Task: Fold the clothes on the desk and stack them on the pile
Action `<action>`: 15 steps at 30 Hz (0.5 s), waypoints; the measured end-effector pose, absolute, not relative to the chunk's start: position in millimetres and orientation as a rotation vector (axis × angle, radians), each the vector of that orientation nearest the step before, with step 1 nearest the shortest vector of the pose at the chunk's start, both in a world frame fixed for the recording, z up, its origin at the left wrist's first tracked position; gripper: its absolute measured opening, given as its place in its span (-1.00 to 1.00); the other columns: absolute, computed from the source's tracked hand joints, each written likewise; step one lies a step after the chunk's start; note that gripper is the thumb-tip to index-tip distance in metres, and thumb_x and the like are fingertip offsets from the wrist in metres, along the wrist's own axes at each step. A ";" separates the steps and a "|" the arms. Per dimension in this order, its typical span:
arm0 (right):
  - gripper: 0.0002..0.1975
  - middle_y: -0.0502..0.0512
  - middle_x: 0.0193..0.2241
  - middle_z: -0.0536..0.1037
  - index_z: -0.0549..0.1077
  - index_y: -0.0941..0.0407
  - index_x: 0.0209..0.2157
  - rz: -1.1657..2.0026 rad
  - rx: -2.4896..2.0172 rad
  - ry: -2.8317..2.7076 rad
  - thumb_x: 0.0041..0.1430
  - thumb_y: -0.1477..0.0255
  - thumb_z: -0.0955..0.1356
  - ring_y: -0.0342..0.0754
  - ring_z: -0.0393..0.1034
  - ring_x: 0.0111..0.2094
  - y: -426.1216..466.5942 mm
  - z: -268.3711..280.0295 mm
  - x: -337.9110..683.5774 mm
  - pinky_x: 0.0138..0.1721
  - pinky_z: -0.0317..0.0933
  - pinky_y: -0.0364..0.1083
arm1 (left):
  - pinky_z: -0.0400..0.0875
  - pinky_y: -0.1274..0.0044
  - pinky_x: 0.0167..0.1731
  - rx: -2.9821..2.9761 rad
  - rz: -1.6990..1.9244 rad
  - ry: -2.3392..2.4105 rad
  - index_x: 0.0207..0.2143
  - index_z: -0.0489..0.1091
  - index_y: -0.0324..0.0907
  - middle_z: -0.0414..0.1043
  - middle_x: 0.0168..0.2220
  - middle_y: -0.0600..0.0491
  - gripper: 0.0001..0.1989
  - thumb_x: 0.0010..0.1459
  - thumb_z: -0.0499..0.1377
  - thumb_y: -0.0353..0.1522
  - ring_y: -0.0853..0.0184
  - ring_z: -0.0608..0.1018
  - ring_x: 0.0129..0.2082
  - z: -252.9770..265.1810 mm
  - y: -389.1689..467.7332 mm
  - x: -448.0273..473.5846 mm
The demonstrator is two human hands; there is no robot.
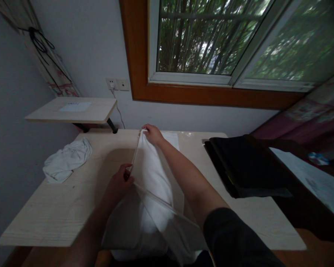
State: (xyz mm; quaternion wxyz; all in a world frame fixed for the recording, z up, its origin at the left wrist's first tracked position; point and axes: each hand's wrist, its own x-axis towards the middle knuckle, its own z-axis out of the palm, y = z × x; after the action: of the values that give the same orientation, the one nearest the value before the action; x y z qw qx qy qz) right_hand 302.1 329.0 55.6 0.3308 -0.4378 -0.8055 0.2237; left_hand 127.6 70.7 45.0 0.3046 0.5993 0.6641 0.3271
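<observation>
A white cloth with a hemmed edge is stretched up between my two hands over the desk. Its lower part hangs past the desk's front edge toward my lap. My right hand reaches far out and pinches a top corner of the cloth near the back of the desk. Nearer to me and to the left, my left hand is closed on the same edge, thumb and fingers pressed together. Whether the cloth is a garment or a plain sheet I cannot tell.
On the pale wooden desk lies a crumpled white cloth at the left. A small raised shelf with a paper label stands behind it. Dark folded fabric covers the right side. A window and a wall socket are beyond.
</observation>
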 end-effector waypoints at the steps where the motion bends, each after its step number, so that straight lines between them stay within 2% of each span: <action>1: -0.72 0.07 -0.16 0.60 0.52 0.10 -0.01 0.531 -1.178 -2.150 0.25 0.53 0.37 -0.02 0.41 -0.13 327.8 53.3 298.8 0.04 0.23 -0.06 | 0.38 0.50 -0.34 1.617 0.820 1.793 0.08 0.33 -0.15 0.40 -0.40 0.16 -0.54 0.08 0.15 -0.36 0.35 0.50 -0.43 43.4 71.6 124.7; 7: -0.71 0.13 -0.05 0.64 0.53 0.06 0.01 0.383 -1.340 -2.275 0.26 0.52 0.40 0.07 0.43 -0.03 313.5 34.8 289.3 0.11 0.23 0.02 | 0.35 0.49 -0.29 1.663 0.741 1.885 0.10 0.33 -0.15 0.46 -0.37 0.12 -0.54 0.11 0.14 -0.38 0.31 0.52 -0.38 38.5 69.5 123.7; 12: -0.73 0.12 -0.01 0.62 0.50 0.06 0.04 0.339 -1.318 -2.219 0.33 0.50 0.35 0.06 0.40 0.01 313.9 41.5 284.2 0.12 0.20 0.02 | 0.37 0.49 -0.31 1.599 0.979 1.800 0.05 0.32 -0.15 0.39 -0.38 0.15 -0.58 0.11 0.12 -0.34 0.33 0.49 -0.40 28.6 70.2 120.0; 15: -0.75 0.12 -0.03 0.62 0.49 0.06 0.03 0.292 -1.309 -2.179 0.34 0.49 0.35 0.07 0.38 0.00 316.9 48.2 278.8 0.13 0.18 0.03 | 0.42 0.44 -0.25 1.608 1.054 1.835 0.01 0.36 -0.16 0.40 -0.35 0.11 -0.61 0.11 0.12 -0.34 0.29 0.49 -0.34 21.4 71.5 118.0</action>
State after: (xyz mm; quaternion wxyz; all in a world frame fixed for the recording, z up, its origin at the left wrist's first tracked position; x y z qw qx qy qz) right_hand 278.8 316.9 48.2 0.2873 -0.4900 -0.8157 0.1092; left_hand 118.0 71.5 21.4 0.2397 0.5874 0.6702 0.3850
